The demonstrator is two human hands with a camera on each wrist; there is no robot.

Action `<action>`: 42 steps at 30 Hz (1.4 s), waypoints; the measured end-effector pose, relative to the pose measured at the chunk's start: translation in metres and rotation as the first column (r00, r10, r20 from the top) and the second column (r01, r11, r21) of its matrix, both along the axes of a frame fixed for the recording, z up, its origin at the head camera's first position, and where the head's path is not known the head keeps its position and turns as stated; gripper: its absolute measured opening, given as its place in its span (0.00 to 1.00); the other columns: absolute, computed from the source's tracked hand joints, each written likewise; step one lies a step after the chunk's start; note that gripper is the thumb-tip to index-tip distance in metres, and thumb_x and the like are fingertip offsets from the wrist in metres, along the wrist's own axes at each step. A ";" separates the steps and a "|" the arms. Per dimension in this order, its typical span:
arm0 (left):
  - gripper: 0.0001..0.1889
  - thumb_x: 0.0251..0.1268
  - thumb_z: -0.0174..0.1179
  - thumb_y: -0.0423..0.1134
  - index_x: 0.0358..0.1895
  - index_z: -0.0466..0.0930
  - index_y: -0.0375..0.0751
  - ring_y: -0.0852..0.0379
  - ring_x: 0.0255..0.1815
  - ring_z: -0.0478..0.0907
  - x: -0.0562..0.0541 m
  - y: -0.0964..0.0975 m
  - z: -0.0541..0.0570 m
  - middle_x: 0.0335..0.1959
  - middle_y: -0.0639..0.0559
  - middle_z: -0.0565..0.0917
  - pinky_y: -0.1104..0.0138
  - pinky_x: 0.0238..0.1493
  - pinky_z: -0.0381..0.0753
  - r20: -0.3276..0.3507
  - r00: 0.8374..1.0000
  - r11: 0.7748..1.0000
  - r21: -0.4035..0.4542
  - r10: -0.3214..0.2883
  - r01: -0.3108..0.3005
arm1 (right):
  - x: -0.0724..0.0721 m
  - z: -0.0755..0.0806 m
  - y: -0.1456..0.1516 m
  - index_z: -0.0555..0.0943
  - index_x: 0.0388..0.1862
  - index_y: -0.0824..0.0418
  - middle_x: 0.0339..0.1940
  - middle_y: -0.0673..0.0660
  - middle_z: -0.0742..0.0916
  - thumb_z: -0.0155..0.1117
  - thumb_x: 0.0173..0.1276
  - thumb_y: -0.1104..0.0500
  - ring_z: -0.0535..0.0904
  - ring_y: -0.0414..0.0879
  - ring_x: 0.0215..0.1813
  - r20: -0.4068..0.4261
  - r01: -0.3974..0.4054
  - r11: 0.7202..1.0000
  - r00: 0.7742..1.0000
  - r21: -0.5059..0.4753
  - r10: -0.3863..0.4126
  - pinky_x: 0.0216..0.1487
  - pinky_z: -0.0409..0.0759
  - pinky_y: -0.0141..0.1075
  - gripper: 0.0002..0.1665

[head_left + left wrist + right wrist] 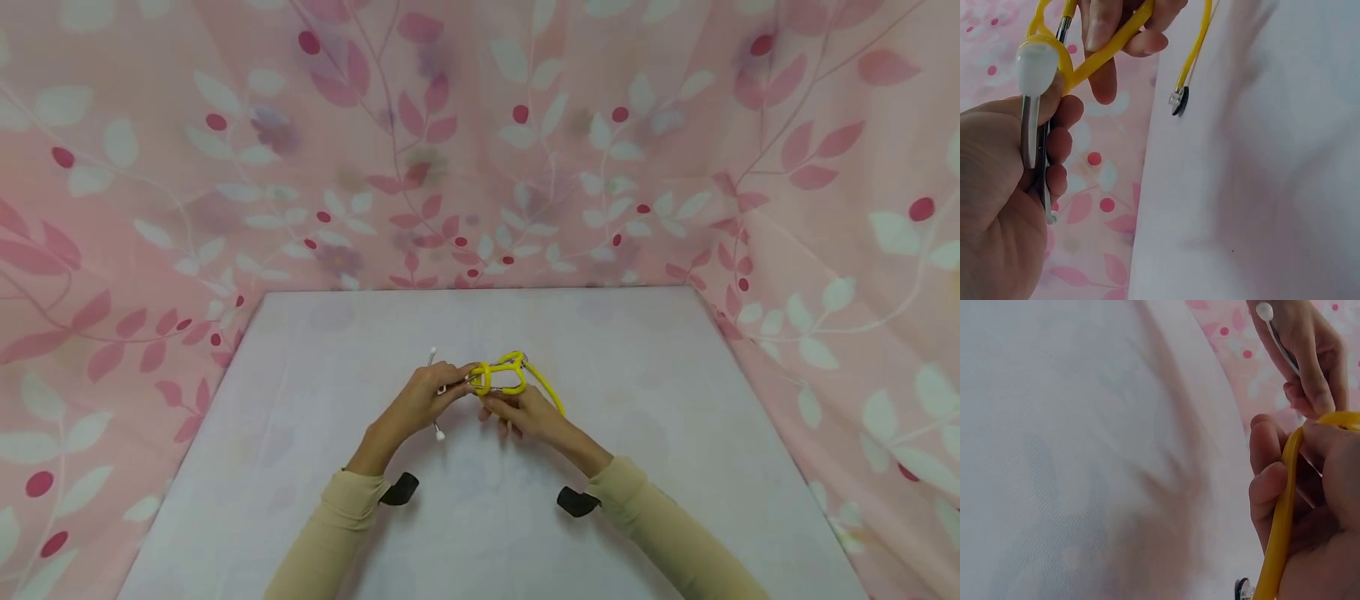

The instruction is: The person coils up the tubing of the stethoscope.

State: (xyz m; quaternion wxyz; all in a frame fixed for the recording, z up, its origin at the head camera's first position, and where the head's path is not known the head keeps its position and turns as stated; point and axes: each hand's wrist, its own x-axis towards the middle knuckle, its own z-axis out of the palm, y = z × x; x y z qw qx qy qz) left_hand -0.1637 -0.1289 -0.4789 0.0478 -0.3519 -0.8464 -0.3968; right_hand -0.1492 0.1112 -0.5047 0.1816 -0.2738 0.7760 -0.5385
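Note:
A stethoscope with yellow tubing is held up over the table between both hands, its tube bent into loops. My left hand grips the metal ear tubes close to where the yellow tubing starts. White ear tips stick out on either side of that hand. My right hand holds a stretch of yellow tube, with fingers curled around it beside the left fingertips. From there the tube hangs down to the chest piece, which dangles free in the left wrist view.
Under the hands is a table with a pale cloth. Pink leaf-patterned curtains stand behind it and along both sides. A black wrist mount juts from the left cuff, another from the right.

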 end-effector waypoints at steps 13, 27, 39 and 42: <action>0.20 0.64 0.65 0.37 0.60 0.81 0.44 0.63 0.26 0.67 -0.004 -0.008 -0.010 0.28 0.49 0.85 0.74 0.26 0.69 0.043 0.995 0.994 -0.062 0.089 -0.086 | 0.021 0.025 0.003 0.79 0.62 0.62 0.34 0.55 0.89 0.62 0.72 0.58 0.72 0.32 0.25 -0.333 0.023 0.949 0.939 0.314 0.087 0.27 0.73 0.25 0.22; 0.19 0.66 0.63 0.41 0.60 0.81 0.42 0.65 0.27 0.69 -0.007 -0.008 -0.009 0.31 0.56 0.85 0.74 0.29 0.72 0.073 0.995 0.985 -0.165 0.068 -0.055 | 0.020 0.074 0.021 0.87 0.46 0.54 0.34 0.46 0.86 0.68 0.66 0.54 0.74 0.34 0.29 -0.633 0.156 0.889 0.754 0.430 0.174 0.31 0.73 0.25 0.11; 0.20 0.65 0.64 0.40 0.59 0.81 0.42 0.66 0.26 0.67 0.005 -0.005 0.006 0.34 0.58 0.86 0.74 0.26 0.70 0.169 0.985 0.978 -0.200 -0.018 0.053 | -0.001 0.090 0.028 0.88 0.44 0.51 0.33 0.44 0.85 0.71 0.63 0.51 0.75 0.34 0.31 -0.642 0.152 0.925 0.757 0.350 0.119 0.32 0.74 0.25 0.12; 0.20 0.66 0.64 0.41 0.60 0.81 0.44 0.66 0.27 0.68 0.007 -0.006 0.009 0.37 0.59 0.87 0.74 0.28 0.71 0.186 0.982 0.977 -0.205 -0.026 0.065 | -0.007 0.091 0.028 0.89 0.43 0.50 0.33 0.44 0.85 0.73 0.60 0.51 0.75 0.33 0.30 -0.633 0.145 0.938 0.769 0.314 0.093 0.30 0.73 0.25 0.12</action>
